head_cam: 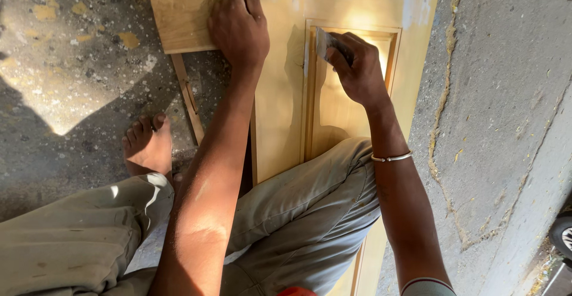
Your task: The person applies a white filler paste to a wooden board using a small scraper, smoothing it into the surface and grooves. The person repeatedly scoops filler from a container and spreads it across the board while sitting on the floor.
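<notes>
Pressing my flat, open left hand (238, 28) on one pale wooden recessed door panel (286, 111), my right hand (357, 72) grips one small metal scraper blade (326, 42) inside its recess.

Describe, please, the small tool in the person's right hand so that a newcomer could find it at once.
Start at the long pale yellow wooden door panel lying on the concrete floor. Inside its recessed frame, the right hand pinches a flat scraper blade. It is the only thin, greyish metal-looking piece there; the left hand presses on bare wood.
</notes>
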